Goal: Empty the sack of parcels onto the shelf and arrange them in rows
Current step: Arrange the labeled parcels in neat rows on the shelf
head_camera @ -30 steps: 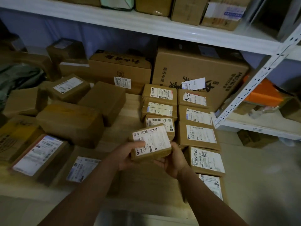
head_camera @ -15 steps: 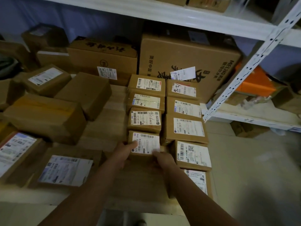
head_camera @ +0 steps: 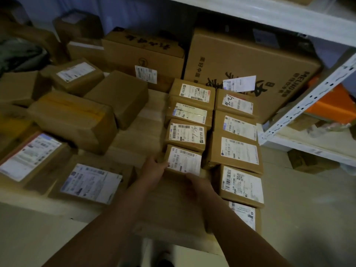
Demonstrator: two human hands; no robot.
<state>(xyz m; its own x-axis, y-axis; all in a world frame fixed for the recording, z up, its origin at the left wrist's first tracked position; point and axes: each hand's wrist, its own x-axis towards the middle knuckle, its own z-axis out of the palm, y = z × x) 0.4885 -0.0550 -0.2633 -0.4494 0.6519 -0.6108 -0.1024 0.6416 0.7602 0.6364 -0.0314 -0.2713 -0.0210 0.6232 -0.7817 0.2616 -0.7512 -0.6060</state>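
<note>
Both hands are on one small parcel (head_camera: 184, 161) at the near end of the left row. The left hand (head_camera: 153, 169) grips its left edge, thumb on the label and fingers curled against the side. The right hand (head_camera: 198, 183) sits at the near right corner, fingers bent against the near face; how firmly it holds I cannot tell, since that hand is dim and blurred. The parcel lies flat on the shelf (head_camera: 152, 116), label up, touching the parcel behind it (head_camera: 185, 134) and just beside the right row (head_camera: 238, 132), which runs nearer to the person than the left one. A big carton (head_camera: 250, 60) stands behind both rows. To the left, well apart from the hands, loose parcels (head_camera: 73, 118) lie at odd angles.
</note>
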